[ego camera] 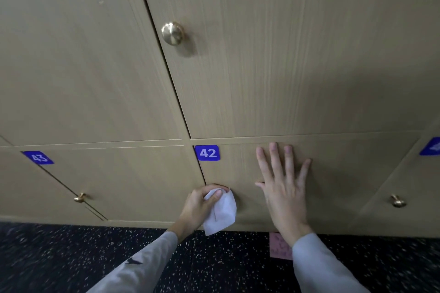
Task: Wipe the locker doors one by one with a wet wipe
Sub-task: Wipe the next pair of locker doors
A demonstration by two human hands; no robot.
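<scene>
Locker door 42 [338, 173] is a light wood panel in the bottom row, with a blue number tag [207, 152] at its top left corner. My left hand [202, 204] grips a crumpled white wet wipe [222, 213] against the door's left edge, where its knob is hidden under the wipe. My right hand [283, 185] lies flat on the same door with fingers spread and straight, just right of the wipe.
Door 43 [133, 181] with a brass knob [79, 197] is to the left. A taller upper door [285, 54] carries a brass knob [172, 33]. Another knob [398, 201] sits at right. A pink note [279, 246] lies on the dark speckled floor [71, 257].
</scene>
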